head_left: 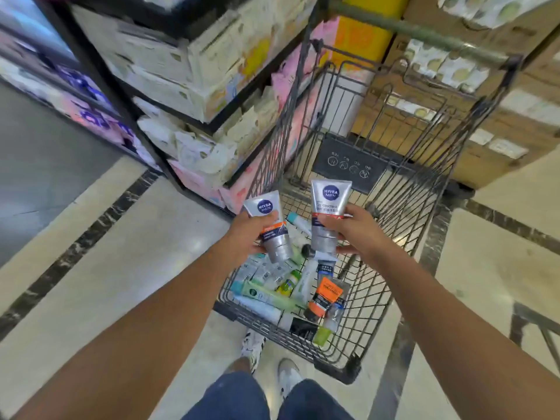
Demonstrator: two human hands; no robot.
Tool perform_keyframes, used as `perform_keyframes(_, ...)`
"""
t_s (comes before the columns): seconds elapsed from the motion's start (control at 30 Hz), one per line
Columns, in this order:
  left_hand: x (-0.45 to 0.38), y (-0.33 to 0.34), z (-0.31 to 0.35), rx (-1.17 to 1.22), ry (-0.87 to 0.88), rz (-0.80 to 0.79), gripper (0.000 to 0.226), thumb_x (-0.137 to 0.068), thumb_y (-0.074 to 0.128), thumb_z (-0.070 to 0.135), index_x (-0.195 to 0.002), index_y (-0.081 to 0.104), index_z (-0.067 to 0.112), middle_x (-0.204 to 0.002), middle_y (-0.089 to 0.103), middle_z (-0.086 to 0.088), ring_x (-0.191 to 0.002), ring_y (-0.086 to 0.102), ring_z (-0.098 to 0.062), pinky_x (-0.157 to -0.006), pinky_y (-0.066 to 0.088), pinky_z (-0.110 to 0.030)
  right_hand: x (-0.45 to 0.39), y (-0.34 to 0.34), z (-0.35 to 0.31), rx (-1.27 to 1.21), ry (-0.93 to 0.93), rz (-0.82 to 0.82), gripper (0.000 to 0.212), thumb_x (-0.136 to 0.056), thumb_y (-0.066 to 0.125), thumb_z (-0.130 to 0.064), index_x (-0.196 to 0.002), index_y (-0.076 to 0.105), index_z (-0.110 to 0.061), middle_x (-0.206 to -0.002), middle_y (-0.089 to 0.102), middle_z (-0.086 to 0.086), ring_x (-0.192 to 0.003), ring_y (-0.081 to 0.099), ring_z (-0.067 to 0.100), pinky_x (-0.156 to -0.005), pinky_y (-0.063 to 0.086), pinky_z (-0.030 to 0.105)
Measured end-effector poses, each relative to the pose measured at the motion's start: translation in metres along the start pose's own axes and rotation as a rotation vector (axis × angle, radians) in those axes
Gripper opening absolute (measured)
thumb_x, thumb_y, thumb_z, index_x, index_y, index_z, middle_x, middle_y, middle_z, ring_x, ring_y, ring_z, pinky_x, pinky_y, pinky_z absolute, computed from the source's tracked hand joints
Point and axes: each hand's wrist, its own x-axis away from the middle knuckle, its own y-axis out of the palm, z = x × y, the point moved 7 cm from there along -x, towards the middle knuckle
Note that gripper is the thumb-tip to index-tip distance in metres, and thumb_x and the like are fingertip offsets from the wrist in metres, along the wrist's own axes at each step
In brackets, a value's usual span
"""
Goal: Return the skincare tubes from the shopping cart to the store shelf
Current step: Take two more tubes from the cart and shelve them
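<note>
We take the shopping cart (394, 213) as our landmark; both of our hands are raised over its wire basket. Our left hand (247, 230) is clenched around a silver Nivea Men tube with an orange band (271, 227), thumb across the label and fingers wrapped behind, the cap pointing down toward the cart floor and the crimped end tilted up and to the left. Our right hand (353, 230) grasps a second silver Nivea Men tube with a red band (328, 216), held nearly upright, thumb on the front and fingers curled under the cap end. The two tubes sit just beside each other, apart, above the cart's near half. Below them, on the cart floor, lies a heap of other skincare tubes (281, 289), among them an orange and black tube (325, 295) and a pale green tube (272, 297). The store shelf (194, 95), stacked with pale boxes, stands just left of the cart.
</note>
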Motion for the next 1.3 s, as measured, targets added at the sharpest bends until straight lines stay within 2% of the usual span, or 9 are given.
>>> perform_keyframes(0.17,0.087,-0.036,0.004,0.173,0.021,0.035,0.014,-0.089,0.066,0.015,-0.102,0.064,0.012,-0.094,0.066,-0.009,-0.085,0.063,-0.023,-0.071,0.053,-0.037,0.043,0.038,-0.052,0.074,-0.132,-0.136,0.035,-0.085,0.074,-0.030,-0.117,0.061,-0.024,-0.112,0.070,0.001,-0.100,0.068,0.022,-0.077,0.055,0.041)
perform_keyframes(0.33,0.181,-0.098,0.001,0.205,0.195,0.147,0.028,-0.085,0.067,0.000,-0.112,0.065,0.006,-0.102,0.071,-0.010,-0.089,0.067,-0.024,-0.081,0.057,-0.043,0.095,0.112,-0.087,0.148,-0.217,-0.307,0.032,-0.087,0.073,-0.024,-0.115,0.060,-0.018,-0.109,0.071,0.005,-0.093,0.071,0.023,-0.066,0.056,0.034)
perform_keyframes(0.43,0.246,-0.152,-0.008,0.265,0.297,0.277,0.034,-0.082,0.069,-0.001,-0.115,0.064,0.005,-0.108,0.071,-0.013,-0.091,0.067,-0.028,-0.076,0.056,-0.039,0.134,0.171,-0.096,0.206,-0.280,-0.422,0.031,-0.086,0.074,-0.021,-0.114,0.061,-0.018,-0.111,0.071,0.009,-0.096,0.070,0.027,-0.074,0.060,0.044)
perform_keyframes(0.6,0.377,-0.242,-0.032,0.309,0.496,0.454,0.042,-0.076,0.075,-0.003,-0.116,0.065,0.005,-0.107,0.073,-0.012,-0.091,0.070,-0.024,-0.077,0.057,-0.034,0.223,0.280,-0.110,0.224,-0.413,-0.568,0.030,-0.089,0.069,-0.010,-0.117,0.059,-0.006,-0.103,0.070,0.009,-0.083,0.069,0.019,-0.055,0.056,0.027)
perform_keyframes(0.83,0.569,-0.364,-0.110,0.335,0.605,0.701,0.050,-0.071,0.077,-0.005,-0.118,0.062,0.006,-0.098,0.076,-0.006,-0.091,0.071,-0.024,-0.074,0.058,-0.034,0.374,0.435,-0.089,0.246,-0.554,-0.755,0.033,-0.083,0.075,-0.006,-0.113,0.062,-0.005,-0.102,0.072,0.010,-0.088,0.070,0.025,-0.065,0.060,0.039)
perform_keyframes(0.9,0.623,-0.390,-0.137,0.341,0.619,0.764,0.057,-0.065,0.081,0.000,-0.118,0.063,0.006,-0.105,0.075,-0.010,-0.095,0.071,-0.026,-0.082,0.057,-0.037,0.414,0.476,-0.077,0.258,-0.574,-0.793,0.036,-0.080,0.078,-0.008,-0.113,0.064,-0.007,-0.103,0.073,0.009,-0.091,0.071,0.028,-0.070,0.060,0.047)
perform_keyframes(1.03,0.718,-0.432,-0.199,0.375,0.655,0.919,0.037,-0.070,0.079,-0.004,-0.102,0.067,0.011,-0.095,0.077,-0.005,-0.089,0.071,-0.021,-0.087,0.054,-0.038,0.495,0.554,-0.046,0.283,-0.603,-0.915,0.033,-0.081,0.077,-0.006,-0.111,0.063,-0.008,-0.101,0.073,0.009,-0.088,0.071,0.026,-0.072,0.060,0.047)
perform_keyframes(1.17,0.789,-0.470,-0.257,0.397,0.636,1.075,0.032,-0.078,0.073,-0.007,-0.102,0.066,0.012,-0.093,0.077,0.001,-0.088,0.072,-0.014,-0.080,0.056,-0.026,0.565,0.622,-0.019,0.318,-0.639,-0.997,0.027,-0.081,0.077,-0.004,-0.098,0.064,-0.020,-0.101,0.073,0.006,-0.089,0.071,0.024,-0.076,0.060,0.048)
perform_keyframes(1.3,0.847,-0.509,-0.304,0.435,0.604,1.219,0.036,-0.079,0.076,-0.001,-0.111,0.066,0.010,-0.104,0.075,-0.005,-0.100,0.070,-0.023,-0.090,0.055,-0.037,0.620,0.683,-0.001,0.339,-0.682,-1.072,0.031,-0.080,0.076,-0.001,-0.091,0.060,-0.025,-0.099,0.071,0.000,-0.092,0.068,0.022,-0.083,0.056,0.045)
